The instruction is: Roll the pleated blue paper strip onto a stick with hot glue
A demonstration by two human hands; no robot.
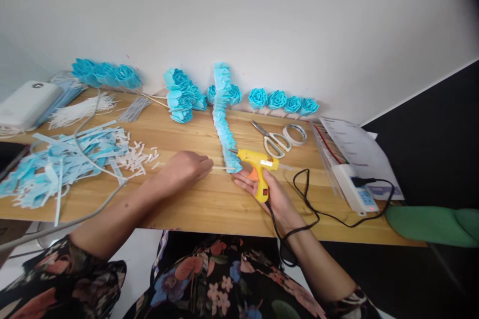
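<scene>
My right hand [271, 189] is wrapped round a yellow hot glue gun [258, 159], whose nozzle points left over the near end of a pleated light-blue strip [223, 119]. That strip runs from the wall down toward me in overlapping folds. My left hand [187, 172] is closed on a thin pale stick [220, 168], which reaches right to the strip's near end. Whether stick and strip touch, I cannot tell. From the gun's handle a black cord [275, 224] trails off to the right.
Blue paper-like flowers [277, 99] line the wall. Scissors [277, 144] and a tape roll [295, 134] lie right of the strip. A power strip [354, 189] sits farther right. Cut blue scraps [78, 159], a grey cable [84, 152] and a white box-like device [28, 104] occupy the left.
</scene>
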